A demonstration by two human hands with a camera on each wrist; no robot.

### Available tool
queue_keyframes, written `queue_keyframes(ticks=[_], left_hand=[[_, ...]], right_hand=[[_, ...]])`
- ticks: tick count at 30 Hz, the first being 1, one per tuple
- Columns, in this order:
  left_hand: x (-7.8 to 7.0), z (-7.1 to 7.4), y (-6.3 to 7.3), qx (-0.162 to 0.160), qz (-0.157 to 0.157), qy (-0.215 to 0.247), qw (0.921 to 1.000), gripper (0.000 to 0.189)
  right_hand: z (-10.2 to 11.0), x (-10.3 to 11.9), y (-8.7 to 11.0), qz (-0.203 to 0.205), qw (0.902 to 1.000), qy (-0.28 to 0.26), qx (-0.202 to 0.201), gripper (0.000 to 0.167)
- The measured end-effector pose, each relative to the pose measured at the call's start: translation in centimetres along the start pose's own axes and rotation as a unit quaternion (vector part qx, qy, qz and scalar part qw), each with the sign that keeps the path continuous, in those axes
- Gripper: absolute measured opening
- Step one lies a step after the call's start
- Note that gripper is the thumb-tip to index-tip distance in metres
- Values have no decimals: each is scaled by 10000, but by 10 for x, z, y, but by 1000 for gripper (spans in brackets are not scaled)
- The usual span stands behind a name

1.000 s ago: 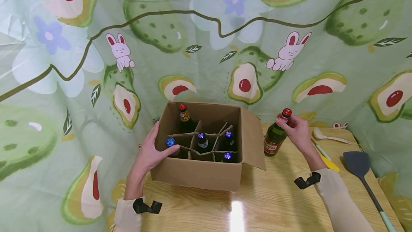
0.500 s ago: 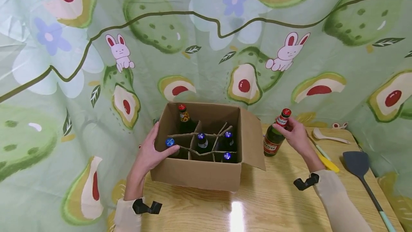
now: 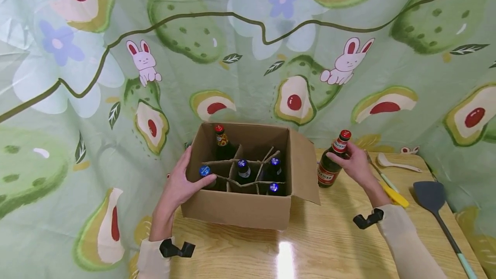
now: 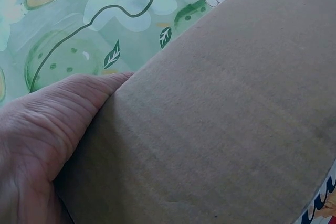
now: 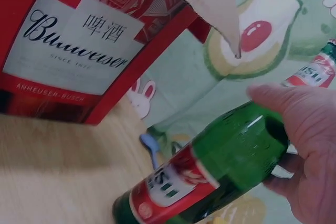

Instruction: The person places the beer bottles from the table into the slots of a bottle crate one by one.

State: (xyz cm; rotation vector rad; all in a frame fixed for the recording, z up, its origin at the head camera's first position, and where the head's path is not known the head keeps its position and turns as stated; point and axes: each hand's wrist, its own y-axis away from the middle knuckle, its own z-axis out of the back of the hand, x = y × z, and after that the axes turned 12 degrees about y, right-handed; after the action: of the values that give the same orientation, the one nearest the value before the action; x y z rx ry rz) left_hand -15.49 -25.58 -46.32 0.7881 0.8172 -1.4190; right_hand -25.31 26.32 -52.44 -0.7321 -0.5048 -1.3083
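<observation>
My right hand (image 3: 355, 163) grips a green glass beer bottle (image 3: 327, 171) around its shoulder, below the red-capped neck. The bottle stands on the table, right beside the open flap of a cardboard box (image 3: 236, 210). In the right wrist view the bottle's red and white label (image 5: 170, 190) shows, with thumb and fingers on either side of the glass. My left hand (image 3: 184, 184) holds the box's left front corner, fingers along the outer side and thumb over the rim. Inside the divided box are a red-capped bottle (image 3: 221, 139) and several blue-capped bottles (image 3: 243, 169).
On the right of the table lie a cream ladle (image 3: 395, 165), a yellow-ended utensil (image 3: 395, 196) and a dark spatula (image 3: 430, 197). A patterned curtain (image 3: 248, 68) rises behind. The box's printed red side (image 5: 79, 51) and a small blue spoon (image 5: 150, 145) show in the right wrist view.
My right hand has slid down from the bottle's neck to its shoulder, uncovering the neck label. The bottle stays in place, and my left hand and the box have not moved.
</observation>
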Motion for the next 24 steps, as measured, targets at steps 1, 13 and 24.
queue_keyframes(ticks=[1, 13, 24], left_hand=[[0, 0, 0, 0, 8, -3, 10000, 118], [0, 0, 0, -12, 27, -6, 10000, 118], [-1, 0, 0, -23, 19, 20, 10000, 119]], right_hand=[[-2, -2, 0, -7, 10000, 26, 62, 48], [-13, -8, 6, -200, 9996, 81, 181, 56], [-27, -11, 15, -602, 9954, 539, -522, 63]])
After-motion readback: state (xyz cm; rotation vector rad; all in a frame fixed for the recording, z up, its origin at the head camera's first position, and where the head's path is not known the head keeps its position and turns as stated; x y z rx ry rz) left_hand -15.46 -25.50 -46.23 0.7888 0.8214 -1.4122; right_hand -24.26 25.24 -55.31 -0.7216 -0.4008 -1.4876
